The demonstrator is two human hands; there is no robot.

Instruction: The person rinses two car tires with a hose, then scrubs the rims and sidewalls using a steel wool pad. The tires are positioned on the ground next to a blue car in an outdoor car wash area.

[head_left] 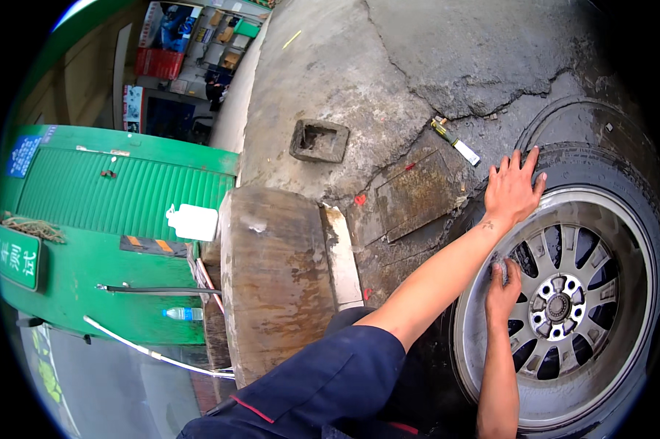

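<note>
A car wheel lies flat on the wet ground at the right, a black tyre point(601, 164) around a dirty silver alloy rim point(564, 307) with several spokes. My left hand point(513, 192) rests flat on the tyre's far edge, fingers spread and holding nothing. My right hand point(504, 284) presses against a spoke at the rim's left side. Its fingers are curled around what looks like a small grey pad point(495, 264), mostly hidden by the hand. My dark blue sleeve point(322, 384) fills the lower middle.
Cracked, wet concrete point(447, 58) surrounds the wheel, with a square block with a hole point(319, 140), a flat metal plate point(418, 194) and a small yellow-white tool point(456, 143). A rusty drum point(275, 278) and a green machine point(103, 241) carrying a white bottle point(193, 222) stand at the left.
</note>
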